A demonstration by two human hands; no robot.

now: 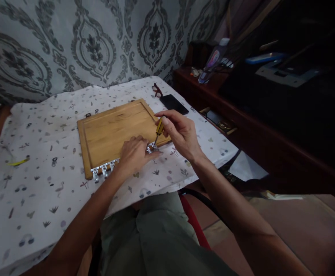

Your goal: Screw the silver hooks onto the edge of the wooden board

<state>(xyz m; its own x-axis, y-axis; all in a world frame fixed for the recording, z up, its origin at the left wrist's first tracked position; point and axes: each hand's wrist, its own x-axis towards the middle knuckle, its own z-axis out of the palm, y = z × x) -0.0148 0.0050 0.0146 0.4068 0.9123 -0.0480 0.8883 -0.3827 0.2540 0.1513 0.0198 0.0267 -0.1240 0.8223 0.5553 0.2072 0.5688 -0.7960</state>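
Observation:
A wooden board with a raised frame lies flat on the cloth-covered table. Along its near edge runs a silver metal hook rail with several hooks. My left hand presses over the rail and the board's edge, its fingers bent and its thumb stretched along the near side, covering the rail's middle. In my right hand is a screwdriver with a yellow and black handle, gripped between thumb and fingers. Its shaft points down, with the tip at the right end of the rail.
A black phone and folded glasses lie behind the board on the patterned tablecloth. Far left is a small yellow object. A clear bottle stands on the dark desk at right, above a partly open drawer.

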